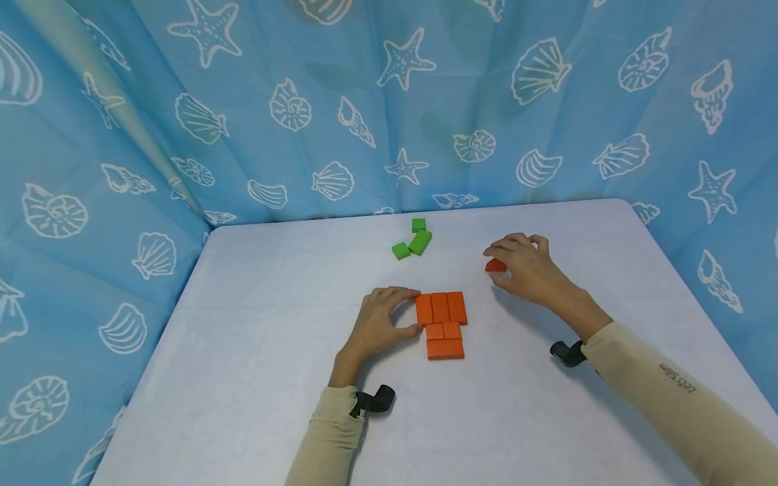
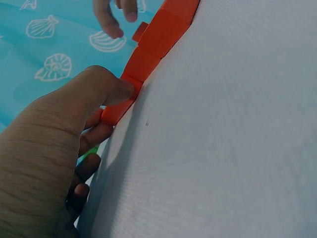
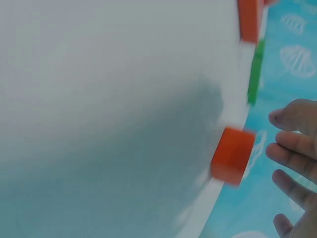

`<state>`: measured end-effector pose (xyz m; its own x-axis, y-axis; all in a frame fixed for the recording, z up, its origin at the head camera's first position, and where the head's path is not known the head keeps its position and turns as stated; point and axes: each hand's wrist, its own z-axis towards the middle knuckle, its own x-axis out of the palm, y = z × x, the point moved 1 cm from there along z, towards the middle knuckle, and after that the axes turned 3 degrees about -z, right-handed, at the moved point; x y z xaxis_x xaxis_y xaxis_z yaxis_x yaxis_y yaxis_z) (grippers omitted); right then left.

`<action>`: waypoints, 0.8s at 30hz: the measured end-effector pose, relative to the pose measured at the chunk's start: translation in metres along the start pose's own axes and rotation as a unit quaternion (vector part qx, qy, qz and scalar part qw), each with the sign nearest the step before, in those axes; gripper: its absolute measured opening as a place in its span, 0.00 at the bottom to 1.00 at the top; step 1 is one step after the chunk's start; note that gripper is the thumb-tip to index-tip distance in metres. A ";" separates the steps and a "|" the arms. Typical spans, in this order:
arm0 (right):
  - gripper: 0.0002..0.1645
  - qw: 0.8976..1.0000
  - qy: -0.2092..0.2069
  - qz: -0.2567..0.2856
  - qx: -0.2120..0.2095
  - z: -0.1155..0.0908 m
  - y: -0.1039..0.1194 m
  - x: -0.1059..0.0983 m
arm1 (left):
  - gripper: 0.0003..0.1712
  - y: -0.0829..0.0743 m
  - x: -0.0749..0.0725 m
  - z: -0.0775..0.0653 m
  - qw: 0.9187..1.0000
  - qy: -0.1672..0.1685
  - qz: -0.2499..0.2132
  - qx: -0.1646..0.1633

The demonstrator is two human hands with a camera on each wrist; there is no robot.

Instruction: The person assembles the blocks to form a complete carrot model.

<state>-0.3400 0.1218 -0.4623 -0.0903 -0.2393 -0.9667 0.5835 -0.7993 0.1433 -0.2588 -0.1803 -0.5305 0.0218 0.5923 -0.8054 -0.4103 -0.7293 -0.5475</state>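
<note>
the left grip (image 1: 379, 320) pinches the end block (image 1: 423, 310) of the close-set orange blocks (image 1: 440, 308) between thumb and fingers, likely keeping them aligned on the surface (image 1: 243, 378). the right grip (image 1: 527, 270), arm outstretched, is loosely spread beside a lone block (image 1: 496, 266), holding nothing.

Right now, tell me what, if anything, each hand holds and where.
Left hand: the leftmost orange block, pinched at its near and far ends. Right hand: nothing.

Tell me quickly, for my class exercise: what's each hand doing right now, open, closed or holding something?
Left hand: closed, pinching the leftmost orange block.
Right hand: open, holding nothing, near the separate red-orange block.
</note>
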 end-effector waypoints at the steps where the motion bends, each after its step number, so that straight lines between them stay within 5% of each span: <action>1: 0.27 1.000 0.010 -0.002 0.012 0.002 -0.005 -0.001 | 0.34 0.000 0.000 0.000 1.000 0.001 0.000 0.000; 12: 0.28 0.996 0.075 -0.007 0.050 0.010 -0.038 0.003 | 0.34 -0.001 -0.001 0.000 1.000 -0.002 -0.001 0.002; 24: 0.24 0.995 0.055 0.045 0.077 0.003 -0.037 0.008 | 0.34 -0.001 0.001 0.000 1.000 0.002 -0.001 -0.005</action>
<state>-0.3653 0.1480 -0.4745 0.0505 -0.2586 -0.9647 0.4543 -0.8542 0.2528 -0.2589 -0.1792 -0.5306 0.0255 0.5919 -0.8056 -0.4011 -0.7321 -0.5505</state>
